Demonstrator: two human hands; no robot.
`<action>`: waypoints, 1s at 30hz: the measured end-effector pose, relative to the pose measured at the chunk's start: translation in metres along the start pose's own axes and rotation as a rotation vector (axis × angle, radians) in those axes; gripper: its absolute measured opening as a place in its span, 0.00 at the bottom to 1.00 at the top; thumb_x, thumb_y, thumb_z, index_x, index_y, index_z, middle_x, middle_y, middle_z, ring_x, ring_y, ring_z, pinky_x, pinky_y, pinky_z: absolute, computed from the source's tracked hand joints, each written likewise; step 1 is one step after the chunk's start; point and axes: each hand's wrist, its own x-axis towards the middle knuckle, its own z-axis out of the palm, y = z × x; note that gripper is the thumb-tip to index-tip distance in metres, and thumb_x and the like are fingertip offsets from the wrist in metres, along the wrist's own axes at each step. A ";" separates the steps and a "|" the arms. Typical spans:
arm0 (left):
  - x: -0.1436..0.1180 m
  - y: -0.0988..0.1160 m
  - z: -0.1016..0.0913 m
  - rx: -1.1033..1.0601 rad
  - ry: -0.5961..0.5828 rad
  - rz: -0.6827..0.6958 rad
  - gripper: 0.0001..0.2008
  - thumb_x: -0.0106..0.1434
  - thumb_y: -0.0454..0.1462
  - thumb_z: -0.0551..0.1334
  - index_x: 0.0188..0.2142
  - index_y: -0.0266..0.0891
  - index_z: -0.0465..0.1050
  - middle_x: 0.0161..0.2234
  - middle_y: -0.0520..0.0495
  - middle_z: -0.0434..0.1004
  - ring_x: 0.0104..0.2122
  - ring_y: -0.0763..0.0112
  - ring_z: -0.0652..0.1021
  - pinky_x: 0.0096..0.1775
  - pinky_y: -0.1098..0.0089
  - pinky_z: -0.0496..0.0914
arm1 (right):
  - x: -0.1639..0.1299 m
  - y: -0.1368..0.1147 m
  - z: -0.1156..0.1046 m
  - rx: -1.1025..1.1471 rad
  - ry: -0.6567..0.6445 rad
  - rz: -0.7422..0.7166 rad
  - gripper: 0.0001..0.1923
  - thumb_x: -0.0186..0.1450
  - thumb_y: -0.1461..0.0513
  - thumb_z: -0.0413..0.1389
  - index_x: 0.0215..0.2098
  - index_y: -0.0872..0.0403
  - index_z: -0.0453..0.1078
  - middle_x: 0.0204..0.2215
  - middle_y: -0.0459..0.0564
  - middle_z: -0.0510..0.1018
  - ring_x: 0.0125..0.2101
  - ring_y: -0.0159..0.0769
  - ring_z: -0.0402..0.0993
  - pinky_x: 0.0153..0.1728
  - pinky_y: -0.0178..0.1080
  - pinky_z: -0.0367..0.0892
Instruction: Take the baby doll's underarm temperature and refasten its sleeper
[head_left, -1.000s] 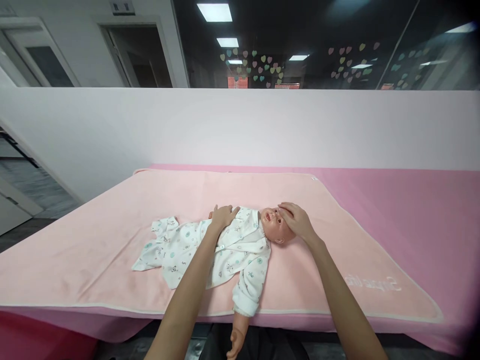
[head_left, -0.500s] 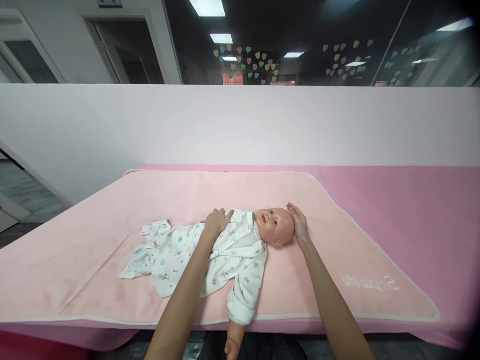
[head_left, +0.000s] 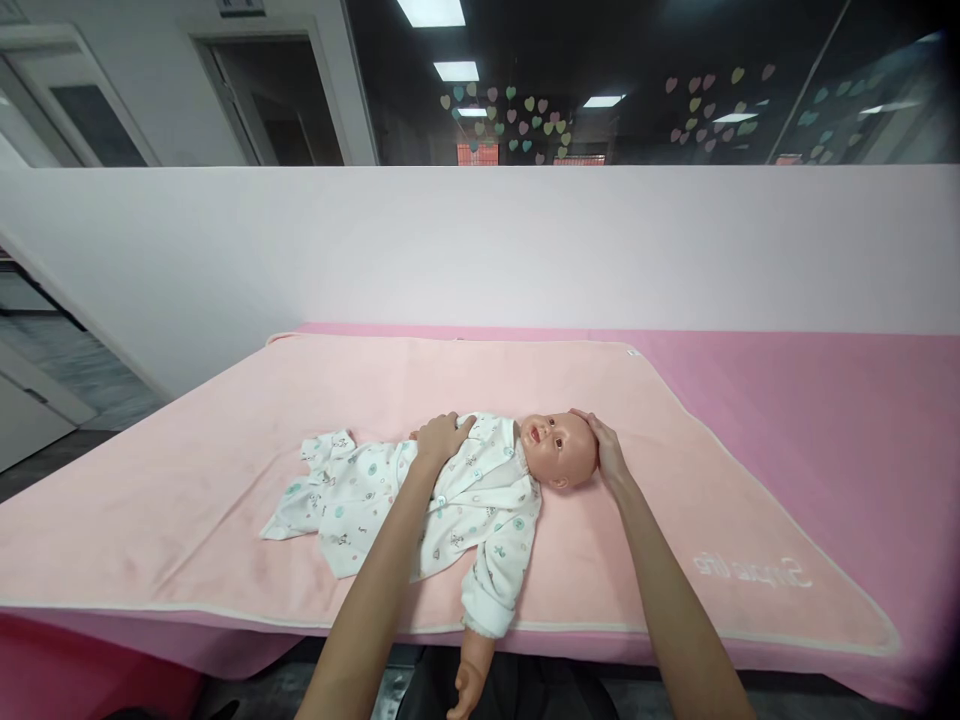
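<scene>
From left of your left hand [head_left: 442,437] across to your right hand [head_left: 606,450], the doll [head_left: 469,490] lies on the blanket [head_left: 202,440], its suit [head_left: 360,490] likely soft. Your left rests spread on its torso; your right, unclenched, cups the stiff-looking, perhaps slippery head [head_left: 564,452]: support there and beneath the back.

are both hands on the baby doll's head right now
No, only the right hand is at the baby doll's head; the left hand lies over its printed white outfit.
</scene>
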 end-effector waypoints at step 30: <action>-0.038 0.017 0.003 -1.488 0.020 0.057 0.20 0.48 0.45 0.66 0.38 0.34 0.76 0.36 0.44 0.78 0.37 0.67 0.74 0.41 0.69 0.66 | -0.048 -0.072 0.118 -1.612 -0.213 -0.826 0.13 0.63 0.70 0.46 0.38 0.57 0.72 0.46 0.60 0.73 0.55 0.48 0.59 0.58 0.56 0.42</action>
